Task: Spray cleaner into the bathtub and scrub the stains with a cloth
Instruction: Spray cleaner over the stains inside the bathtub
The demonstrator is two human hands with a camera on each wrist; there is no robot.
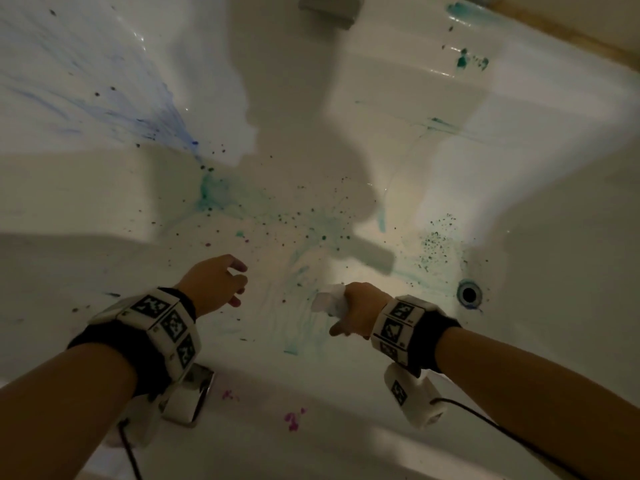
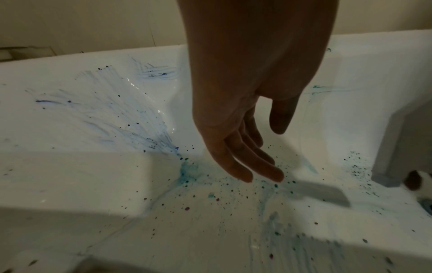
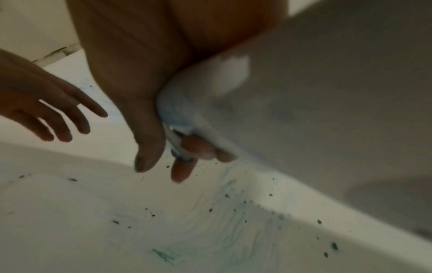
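Note:
The white bathtub (image 1: pixel 104 209) is splashed with stains: blue streaks (image 1: pixel 156 123) on the left wall, a teal smear (image 1: pixel 214 195) and dark specks (image 1: pixel 436 240) on the floor. My right hand (image 1: pixel 349 313) grips a white spray bottle (image 1: pixel 329 299) over the tub floor, nozzle pointing left. In the right wrist view my right hand (image 3: pixel 168 160) curls round the bottle's neck, and the bottle (image 3: pixel 304 110) fills the right side. My left hand (image 1: pixel 239 282) hovers empty above the floor, fingers relaxed and spread (image 2: pixel 264 157). No cloth is in view.
The drain (image 1: pixel 469 293) lies right of my right hand. A grey spout (image 1: pixel 329 8) sits at the far end. Teal stains (image 1: pixel 464 12) mark the far right rim, and magenta spots (image 1: pixel 292 419) mark the near rim. Cables trail from both wrist cameras.

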